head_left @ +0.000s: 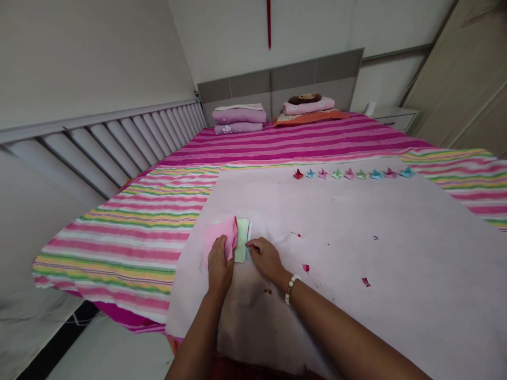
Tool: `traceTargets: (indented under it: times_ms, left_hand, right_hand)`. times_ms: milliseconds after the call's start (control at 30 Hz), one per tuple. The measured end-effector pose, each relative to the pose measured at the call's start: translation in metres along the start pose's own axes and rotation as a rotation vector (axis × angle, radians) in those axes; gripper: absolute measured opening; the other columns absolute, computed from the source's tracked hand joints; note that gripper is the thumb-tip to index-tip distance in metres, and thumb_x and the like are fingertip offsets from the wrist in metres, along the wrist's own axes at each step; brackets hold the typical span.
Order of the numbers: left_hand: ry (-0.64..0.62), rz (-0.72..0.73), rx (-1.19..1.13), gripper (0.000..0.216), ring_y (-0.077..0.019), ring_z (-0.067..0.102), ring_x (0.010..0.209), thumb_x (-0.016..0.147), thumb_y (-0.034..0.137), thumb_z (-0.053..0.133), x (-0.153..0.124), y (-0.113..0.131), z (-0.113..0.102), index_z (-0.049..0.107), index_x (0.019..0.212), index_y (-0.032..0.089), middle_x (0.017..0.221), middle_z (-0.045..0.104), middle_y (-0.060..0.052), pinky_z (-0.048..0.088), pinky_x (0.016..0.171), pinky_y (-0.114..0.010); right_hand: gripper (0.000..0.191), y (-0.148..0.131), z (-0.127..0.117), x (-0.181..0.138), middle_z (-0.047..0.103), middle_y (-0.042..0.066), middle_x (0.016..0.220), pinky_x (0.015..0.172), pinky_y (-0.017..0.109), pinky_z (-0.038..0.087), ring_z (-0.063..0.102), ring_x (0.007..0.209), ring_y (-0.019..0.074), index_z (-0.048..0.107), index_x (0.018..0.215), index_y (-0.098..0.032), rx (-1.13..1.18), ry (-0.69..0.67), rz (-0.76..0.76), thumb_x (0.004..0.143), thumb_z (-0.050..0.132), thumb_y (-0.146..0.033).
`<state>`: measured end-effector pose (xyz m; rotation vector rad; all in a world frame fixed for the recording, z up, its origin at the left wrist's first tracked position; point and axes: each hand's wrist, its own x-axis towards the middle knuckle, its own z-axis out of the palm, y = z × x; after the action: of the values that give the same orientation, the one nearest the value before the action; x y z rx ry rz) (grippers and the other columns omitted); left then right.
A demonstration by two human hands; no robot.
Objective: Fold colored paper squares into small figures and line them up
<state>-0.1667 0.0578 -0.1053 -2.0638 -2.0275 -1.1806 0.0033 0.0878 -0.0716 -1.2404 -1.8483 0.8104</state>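
Observation:
My left hand (219, 266) is closed on a sheaf of pink paper (221, 232), with the fingers laid over it and the thumb along its right side. A red edge shows beside the pink. Pale green paper (241, 240) sticks out to the right, and thin blue and white edges peek out beyond it. My right hand (266, 257), wearing a white bead bracelet (291, 289) at the wrist, has its fingers pinched together at that right edge. Whether a sheet is between its fingertips is too small to tell.
Several folded paper boats (337, 174) in red, blue, pink and green line the far side of the pale sheet (269, 195). Dark red printed marks (366, 282) dot its surface. Striped bedding (130, 237) surrounds it, with a white railing (130, 137) at left and folded blankets (240, 117) behind.

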Motion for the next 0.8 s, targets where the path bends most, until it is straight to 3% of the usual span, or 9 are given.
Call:
traceTargets:
  times_ms: [167, 367, 500, 800]
  left_hand:
    - [0.001, -0.008, 0.007, 0.048, -0.0308, 0.043, 0.128, 0.086, 0.023, 0.048, 0.001, 0.003, -0.001, 0.042, 0.133, 0.013, 0.136, 0.050, -0.017, 0.037, 0.105, -0.051]
    - [0.016, -0.020, 0.007, 0.043, -0.0295, 0.044, 0.128, 0.090, 0.025, 0.041, 0.001, 0.005, -0.001, 0.043, 0.132, 0.016, 0.135, 0.051, -0.017, 0.038, 0.103, -0.052]
    - [0.022, -0.019, 0.002, 0.045, -0.0298, 0.044, 0.128, 0.090, 0.025, 0.042, 0.000, 0.004, 0.000, 0.042, 0.133, 0.017, 0.136, 0.050, -0.016, 0.037, 0.103, -0.052]
    - [0.033, -0.020, -0.010, 0.044, -0.0301, 0.045, 0.127, 0.090, 0.025, 0.042, 0.001, 0.006, -0.001, 0.043, 0.132, 0.015, 0.134, 0.051, -0.017, 0.038, 0.103, -0.051]
  right_hand:
    - [0.022, -0.011, -0.001, -0.006, 0.058, 0.005, 0.091, 0.073, 0.027, 0.043, 0.058, 0.082, 0.0179, 0.066, 0.099, -0.020, -0.113, -0.023, -0.087, 0.088, 0.048, -0.014]
    - [0.015, -0.023, 0.003, -0.004, 0.056, 0.002, 0.082, 0.066, 0.025, 0.039, 0.055, 0.074, 0.0162, 0.065, 0.090, -0.020, -0.178, -0.017, -0.120, 0.088, 0.056, -0.031]
    - [0.011, -0.026, 0.007, -0.004, 0.057, 0.003, 0.085, 0.068, 0.026, 0.039, 0.055, 0.078, 0.0172, 0.064, 0.090, -0.020, -0.192, 0.017, -0.124, 0.086, 0.058, -0.028]
    - [0.026, -0.022, 0.009, -0.002, 0.059, 0.005, 0.089, 0.071, 0.029, 0.044, 0.057, 0.080, 0.0196, 0.061, 0.110, -0.018, -0.124, 0.066, -0.106, 0.086, 0.057, -0.029]
